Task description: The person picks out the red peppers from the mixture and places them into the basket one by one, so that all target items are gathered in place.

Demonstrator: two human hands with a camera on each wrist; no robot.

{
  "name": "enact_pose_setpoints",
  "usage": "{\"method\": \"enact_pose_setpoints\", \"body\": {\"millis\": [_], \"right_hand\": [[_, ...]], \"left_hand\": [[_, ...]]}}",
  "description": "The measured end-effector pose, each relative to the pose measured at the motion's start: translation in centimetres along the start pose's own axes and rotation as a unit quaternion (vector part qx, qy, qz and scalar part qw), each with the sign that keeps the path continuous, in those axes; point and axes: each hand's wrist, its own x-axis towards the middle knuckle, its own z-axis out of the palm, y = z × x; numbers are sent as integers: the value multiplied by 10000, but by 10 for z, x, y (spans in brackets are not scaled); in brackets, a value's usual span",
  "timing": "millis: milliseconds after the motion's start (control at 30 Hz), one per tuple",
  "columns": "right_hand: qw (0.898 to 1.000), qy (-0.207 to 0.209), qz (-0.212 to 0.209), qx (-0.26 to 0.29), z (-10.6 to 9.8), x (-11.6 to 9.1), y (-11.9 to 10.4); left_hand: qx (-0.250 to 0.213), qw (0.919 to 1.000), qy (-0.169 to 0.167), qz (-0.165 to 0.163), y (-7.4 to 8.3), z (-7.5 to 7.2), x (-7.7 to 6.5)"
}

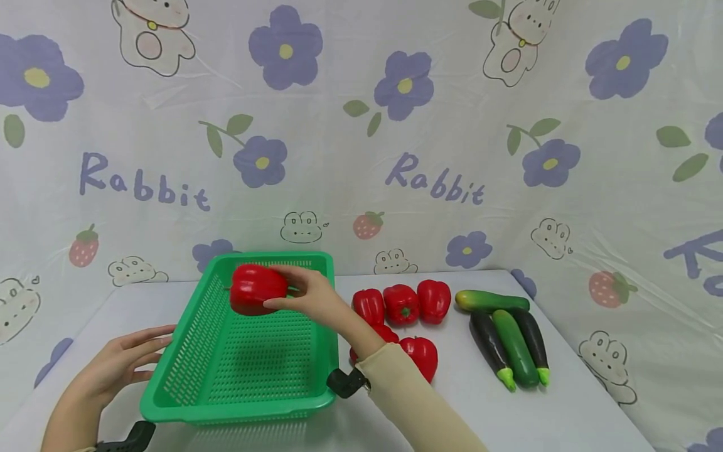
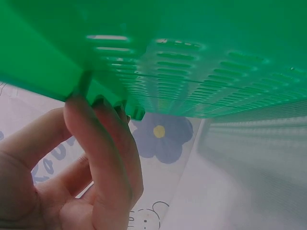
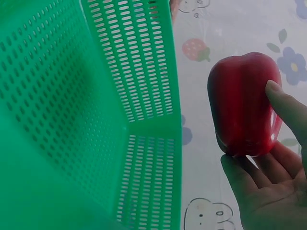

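Note:
Above the green plastic basket [image 1: 260, 414], my right hand [image 1: 307, 292] grips a red bell pepper [image 1: 257, 290], thumb on one side and fingers on the other. The right wrist view shows this pepper [image 3: 247, 103] between the thumb and fingers of the right hand [image 3: 273, 191], beside the perforated basket wall [image 3: 158, 124]. My left hand [image 1: 121, 361] is at the basket's left side, its fingertips at the rim. In the left wrist view, the bent fingers of the left hand [image 2: 103, 158] touch the underside of the basket rim [image 2: 38, 57].
Several red bell peppers [image 1: 401, 304] lie right of the basket, some partly hidden by my right forearm. Farther right are dark eggplants [image 1: 488, 345] and green zucchinis [image 1: 515, 348] on the white table [image 1: 565, 414]. A patterned cloth [image 1: 339, 169] hangs behind.

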Motion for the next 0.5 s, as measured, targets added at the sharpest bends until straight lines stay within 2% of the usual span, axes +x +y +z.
{"method": "enact_pose_setpoints", "body": {"millis": [233, 500], "right_hand": [[9994, -273, 110, -207, 8, 3, -4], [9973, -594, 170, -405, 15, 5, -4]], "left_hand": [[-55, 9999, -116, 66, 1, -1, -2], [-1, 10000, -89, 38, 1, 0, 0]]}}
